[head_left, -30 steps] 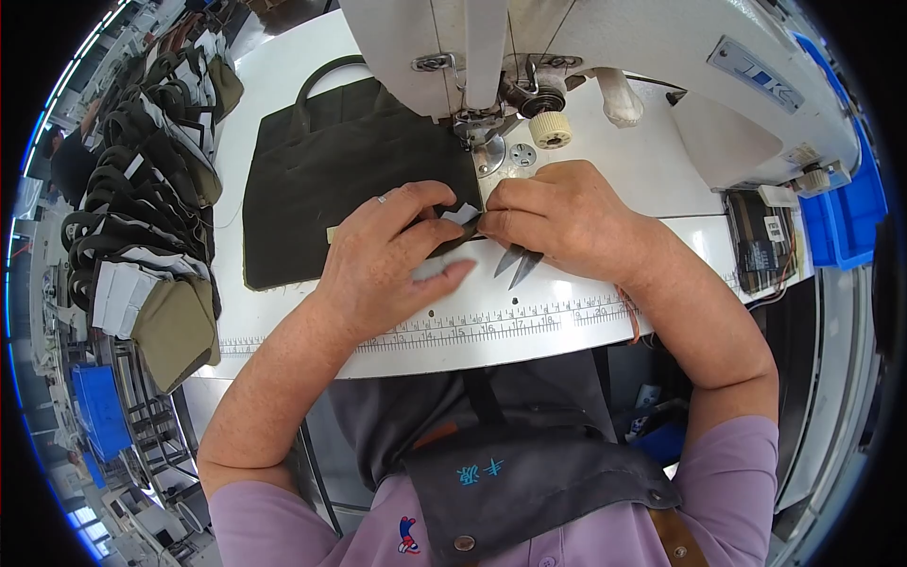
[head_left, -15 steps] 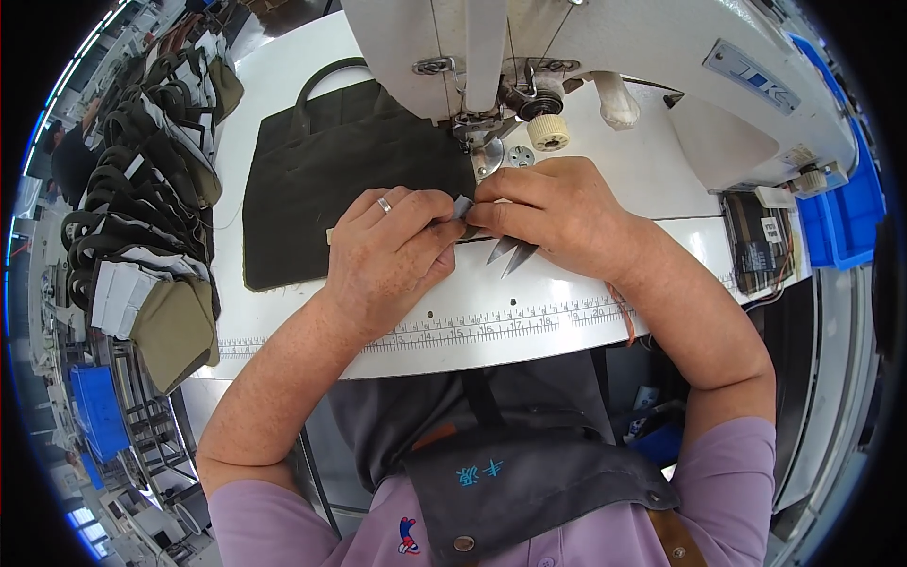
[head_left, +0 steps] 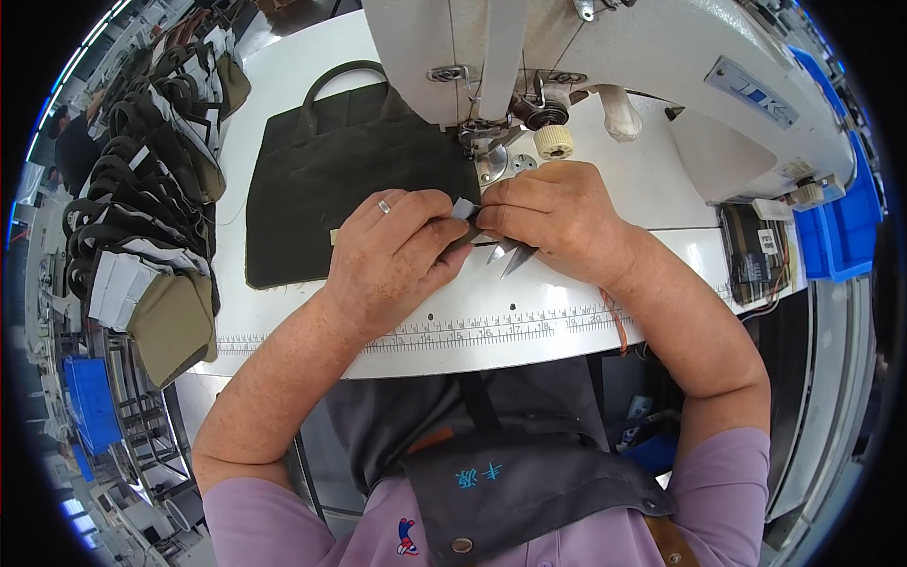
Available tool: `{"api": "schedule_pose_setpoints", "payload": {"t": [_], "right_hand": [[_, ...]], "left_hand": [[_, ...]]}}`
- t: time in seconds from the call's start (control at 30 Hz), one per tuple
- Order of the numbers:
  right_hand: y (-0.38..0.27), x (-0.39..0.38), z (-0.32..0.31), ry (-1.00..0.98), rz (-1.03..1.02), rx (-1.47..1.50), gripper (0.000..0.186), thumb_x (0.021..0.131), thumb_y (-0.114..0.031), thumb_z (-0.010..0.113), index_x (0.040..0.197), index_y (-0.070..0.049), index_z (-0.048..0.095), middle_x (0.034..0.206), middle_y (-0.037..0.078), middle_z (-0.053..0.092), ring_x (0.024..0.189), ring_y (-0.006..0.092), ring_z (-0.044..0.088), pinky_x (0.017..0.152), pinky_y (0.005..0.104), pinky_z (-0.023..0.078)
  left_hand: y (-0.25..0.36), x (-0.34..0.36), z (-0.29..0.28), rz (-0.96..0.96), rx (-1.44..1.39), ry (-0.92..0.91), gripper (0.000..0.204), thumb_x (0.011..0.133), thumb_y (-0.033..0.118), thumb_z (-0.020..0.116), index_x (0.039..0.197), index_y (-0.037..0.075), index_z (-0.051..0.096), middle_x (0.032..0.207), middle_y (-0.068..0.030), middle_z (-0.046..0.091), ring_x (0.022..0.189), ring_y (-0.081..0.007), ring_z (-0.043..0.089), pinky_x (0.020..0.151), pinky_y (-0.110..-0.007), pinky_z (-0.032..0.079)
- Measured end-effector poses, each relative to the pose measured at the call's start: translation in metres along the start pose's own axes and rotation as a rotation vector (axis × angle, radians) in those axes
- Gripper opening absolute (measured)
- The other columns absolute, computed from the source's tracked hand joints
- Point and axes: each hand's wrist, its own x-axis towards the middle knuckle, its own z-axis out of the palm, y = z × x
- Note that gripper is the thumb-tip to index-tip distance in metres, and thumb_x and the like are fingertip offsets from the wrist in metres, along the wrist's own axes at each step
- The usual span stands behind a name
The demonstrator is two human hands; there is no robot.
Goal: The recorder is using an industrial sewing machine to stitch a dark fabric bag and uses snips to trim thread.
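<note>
A dark olive fabric bag panel [head_left: 359, 161] with a looped handle [head_left: 340, 71] lies flat on the sewing table. At its near right edge my left hand [head_left: 392, 241], ringed and closed, pinches the dark cloth and a small grey tab [head_left: 463, 208]. My right hand [head_left: 557, 222] meets it there, thumb and forefinger pressed together at the other side of the tab. Two pointed metal blades of snips [head_left: 515, 257] stick out below my right palm; their handle is hidden in the hand. Just beyond my fingers is the sewing machine's presser foot [head_left: 487, 151].
The white machine head [head_left: 652, 47] stands over the table's far side. A printed ruler strip [head_left: 472, 333] runs along the near edge. Several dark bag pieces [head_left: 151, 180] are piled at left. A blue bin [head_left: 836, 227] is at right, beside a dark striped bundle [head_left: 746, 250].
The cloth edge between my fingers is folded up a little more, and more of the grey tab shows. Both hands keep their pinch in nearly the same place.
</note>
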Motion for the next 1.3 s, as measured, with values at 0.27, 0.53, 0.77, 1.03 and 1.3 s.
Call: {"api": "schedule_pose_setpoints", "payload": {"t": [0.27, 0.53, 0.77, 1.03, 1.3], "right_hand": [[-0.001, 0.000, -0.002, -0.040, 0.035, 0.045, 0.020, 0.071, -0.014, 0.081, 0.086, -0.011, 0.069, 0.094, 0.000, 0.072, 0.077, 0.0186, 0.071, 0.062, 0.0321, 0.057], [-0.003, 0.004, -0.002, -0.015, 0.022, 0.019, 0.025, 0.072, -0.017, 0.081, 0.094, -0.012, 0.071, 0.096, 0.000, 0.072, 0.077, 0.0197, 0.071, 0.062, 0.0314, 0.057], [-0.002, 0.005, -0.001, 0.003, 0.027, -0.008, 0.027, 0.073, -0.013, 0.078, 0.099, -0.012, 0.073, 0.099, 0.001, 0.073, 0.079, 0.0197, 0.071, 0.063, 0.0306, 0.058], [0.003, 0.010, -0.002, -0.074, 0.009, 0.015, 0.017, 0.078, -0.012, 0.070, 0.096, -0.013, 0.071, 0.099, -0.001, 0.070, 0.084, 0.0167, 0.071, 0.063, 0.0312, 0.057], [0.002, 0.009, 0.001, -0.003, 0.011, 0.022, 0.013, 0.074, -0.010, 0.073, 0.087, -0.012, 0.072, 0.090, -0.002, 0.070, 0.081, 0.0145, 0.071, 0.061, 0.0316, 0.056]], "left_hand": [[-0.002, -0.002, 0.001, 0.071, 0.069, 0.020, 0.032, 0.057, -0.001, 0.080, 0.087, 0.005, 0.072, 0.093, -0.0042, 0.063, 0.077, -0.0208, 0.063, 0.073, -0.038, 0.052], [-0.004, -0.003, 0.000, 0.048, -0.058, 0.015, 0.033, 0.057, -0.004, 0.077, 0.088, 0.005, 0.072, 0.093, -0.0047, 0.064, 0.078, -0.0233, 0.065, 0.076, -0.037, 0.055], [-0.003, -0.001, -0.002, 0.040, -0.019, 0.087, 0.030, 0.062, -0.009, 0.077, 0.084, 0.008, 0.069, 0.087, -0.0035, 0.072, 0.077, -0.0215, 0.068, 0.078, -0.037, 0.056], [-0.004, -0.006, 0.001, -0.027, -0.075, 0.173, 0.033, 0.067, -0.011, 0.075, 0.086, 0.011, 0.061, 0.086, 0.0032, 0.074, 0.069, -0.0144, 0.067, 0.082, -0.034, 0.053], [-0.007, -0.004, -0.006, -0.039, -0.034, 0.049, 0.031, 0.069, -0.006, 0.077, 0.094, 0.008, 0.065, 0.091, 0.0005, 0.073, 0.080, -0.0174, 0.069, 0.087, -0.035, 0.052]]}}
